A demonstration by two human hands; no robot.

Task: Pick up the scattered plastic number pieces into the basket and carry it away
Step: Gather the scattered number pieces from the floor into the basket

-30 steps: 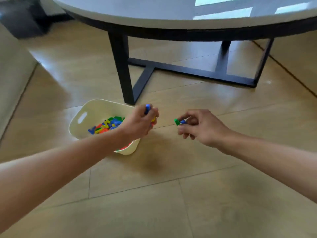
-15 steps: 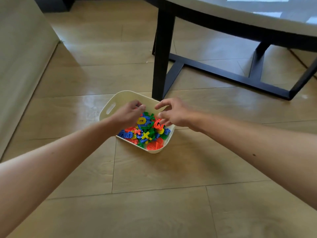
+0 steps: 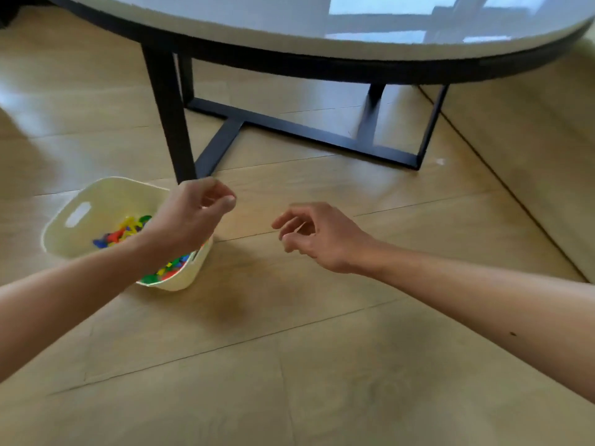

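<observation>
A cream plastic basket (image 3: 80, 217) with a slot handle sits on the wooden floor at the left. Coloured plastic number pieces (image 3: 124, 231) lie piled inside it, partly hidden by my left forearm. My left hand (image 3: 190, 214) hovers over the basket's right rim, fingers loosely curled with nothing in them. My right hand (image 3: 317, 238) hangs above bare floor to the right of the basket, fingers apart and empty. No loose pieces show on the floor in this view.
A round table (image 3: 322, 30) with a pale top stands just behind the basket; its black leg (image 3: 170, 123) and floor frame (image 3: 306, 130) are close to my left hand. A pale wall or furniture side (image 3: 541, 162) runs along the right.
Both hands dropped their pieces into the basket, then drew back out empty. My right hand has moved off to the right of the basket; the view swung right.
</observation>
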